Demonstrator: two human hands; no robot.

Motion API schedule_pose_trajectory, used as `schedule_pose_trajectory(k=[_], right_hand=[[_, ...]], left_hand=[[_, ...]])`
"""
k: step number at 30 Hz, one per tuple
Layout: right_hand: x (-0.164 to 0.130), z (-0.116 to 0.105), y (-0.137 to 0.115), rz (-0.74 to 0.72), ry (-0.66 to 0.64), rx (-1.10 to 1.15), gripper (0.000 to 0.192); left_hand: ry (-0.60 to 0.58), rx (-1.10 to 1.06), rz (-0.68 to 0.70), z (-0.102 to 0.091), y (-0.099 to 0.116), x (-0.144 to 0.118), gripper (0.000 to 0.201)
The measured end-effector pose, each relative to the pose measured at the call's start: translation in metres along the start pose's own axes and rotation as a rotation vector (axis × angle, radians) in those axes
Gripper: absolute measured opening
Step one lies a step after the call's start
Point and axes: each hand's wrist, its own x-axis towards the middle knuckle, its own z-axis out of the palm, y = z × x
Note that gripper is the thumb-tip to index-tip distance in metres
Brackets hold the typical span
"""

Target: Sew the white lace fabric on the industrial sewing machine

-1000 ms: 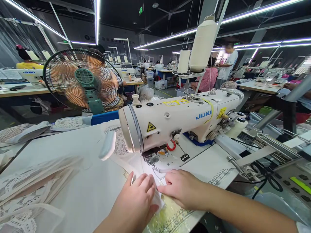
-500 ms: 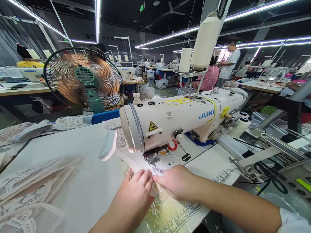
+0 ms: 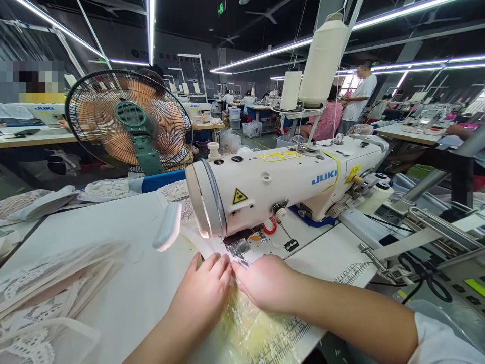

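Observation:
White fabric [image 3: 200,244] lies under the needle area of a white JUKI sewing machine [image 3: 265,184]. My left hand [image 3: 206,285] is closed on the near part of this fabric, its fingers bent and pressed down just in front of the presser foot [image 3: 239,247]. Beside it, my right hand [image 3: 271,283] pinches the cloth edge, the fingertips of both hands nearly touching. Most of the gripped cloth is hidden beneath my fingers. Clear plastic over something yellowish [image 3: 246,323] covers the table edge below my wrists.
Lace pieces [image 3: 49,293] are piled on the white table [image 3: 129,268] at left. A fan [image 3: 129,121] stands behind it. A blade [image 3: 291,245] hangs from a small rod on the machine. Thread cones [image 3: 324,63] rise behind. Co-workers [image 3: 358,96] are farther back.
Both hands have shifted slightly left and away from me, toward the presser foot, still on the white fabric. My right forearm has moved left too.

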Motion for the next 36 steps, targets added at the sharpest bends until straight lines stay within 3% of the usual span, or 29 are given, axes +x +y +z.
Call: schedule_pose_trajectory(k=[9,12,18,22,26,29,32,34,36], right_hand=[[0.001,-0.007,-0.008,0.051,-0.008,0.047,0.075],[0.001,0.004,-0.008,0.048,0.022,0.035,0.071],[0.007,0.046,-0.003,-0.012,0.332,0.053,0.057],[0.008,0.051,-0.004,0.013,0.313,0.134,0.054],[0.003,0.046,-0.007,0.012,0.296,0.134,0.064],[-0.001,0.050,-0.008,0.014,0.312,0.093,0.064],[-0.003,0.057,-0.005,-0.015,0.355,0.070,0.061],[-0.003,0.061,-0.002,-0.045,0.383,0.076,0.057],[-0.004,0.063,0.000,-0.068,0.408,0.084,0.053]], left_hand=[[0.069,0.066,0.009,0.007,-0.010,0.004,0.048],[0.073,0.077,-0.032,0.006,-0.009,0.005,0.045],[0.110,0.102,-0.095,0.005,-0.013,0.007,0.048],[0.112,0.161,-0.175,0.004,-0.016,0.006,0.047],[0.095,0.137,-0.293,-0.009,-0.016,0.000,0.048],[0.048,0.131,-0.391,-0.034,-0.022,-0.023,0.051],[0.059,0.160,-0.591,-0.059,-0.045,-0.071,0.042],[-0.007,0.179,-0.799,-0.063,-0.065,-0.115,0.041],[-0.019,0.225,-0.957,-0.054,-0.083,-0.160,0.050]])
